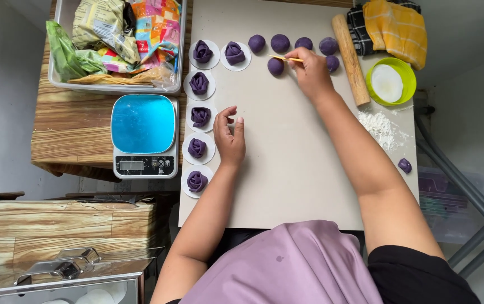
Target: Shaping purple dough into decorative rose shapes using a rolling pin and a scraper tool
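My right hand (pixel 311 71) grips a thin yellow stick (pixel 282 58) whose tip touches a purple dough ball (pixel 275 67) on the grey board (pixel 287 169). Several more purple dough balls (pixel 280 43) lie in a row just beyond it. My left hand (pixel 229 137) rests on the board with curled fingers apart, holding nothing, beside a column of purple rose-shaped dough pieces (pixel 200 117) on white paper rounds. Two more roses (pixel 234 53) sit at the top.
A kitchen scale with a blue top (pixel 144 135) stands left of the board. A tray of packets (pixel 119 42) is behind it. A wooden rolling pin (pixel 350 56), green bowl (pixel 391 81), spilled flour (pixel 382 126), yellow cloth (pixel 395 25) and stray dough bit (pixel 404 165) lie right.
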